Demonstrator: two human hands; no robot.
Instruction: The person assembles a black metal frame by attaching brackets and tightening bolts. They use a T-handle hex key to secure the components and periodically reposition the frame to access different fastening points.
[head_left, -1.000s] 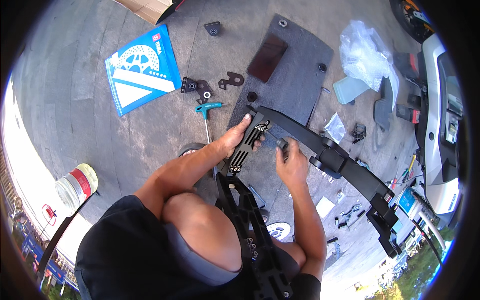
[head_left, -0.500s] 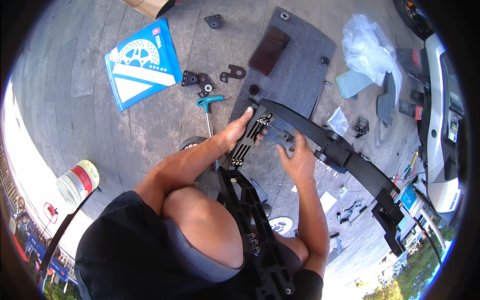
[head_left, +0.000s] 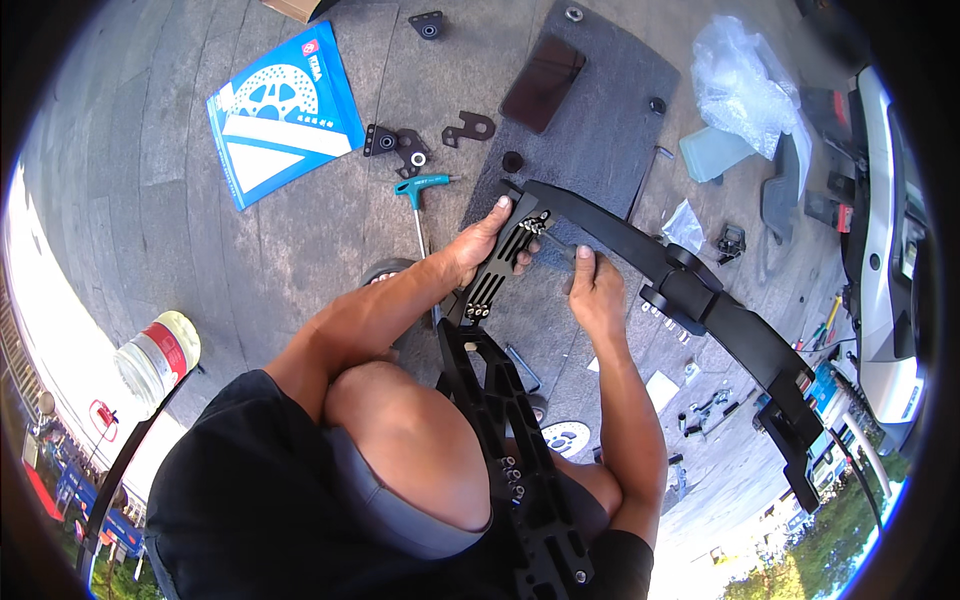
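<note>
My left hand (head_left: pixel 476 252) is wrapped round the upper end of a black slotted metal plate (head_left: pixel 497 264), thumb on its edge and fingertips showing at the far side. The plate joins a long black frame (head_left: pixel 500 385) that runs down between my legs. A curved black arm (head_left: pixel 620 227) reaches from the plate's top to the right. Closed on the handle of a slim dark driver (head_left: pixel 562 246), my right hand (head_left: pixel 598 297) holds it pointed at a cluster of bolts (head_left: pixel 534 224) on the plate; whether its tip is seated I cannot tell.
A teal T-handle hex key (head_left: pixel 421 186), black brackets (head_left: pixel 468 129) and a blue-and-white packet (head_left: pixel 285 115) lie ahead on the paving. A grey mat (head_left: pixel 610 95) holds a dark phone (head_left: pixel 542 83). Bubble wrap (head_left: pixel 742 85) lies at the far right; a clear jug (head_left: pixel 157 362) is at left.
My right hand's fingers, spread around the driver's handle before, have closed on it. The frame and my left hand stay nearly in place; the view has shifted slightly.
</note>
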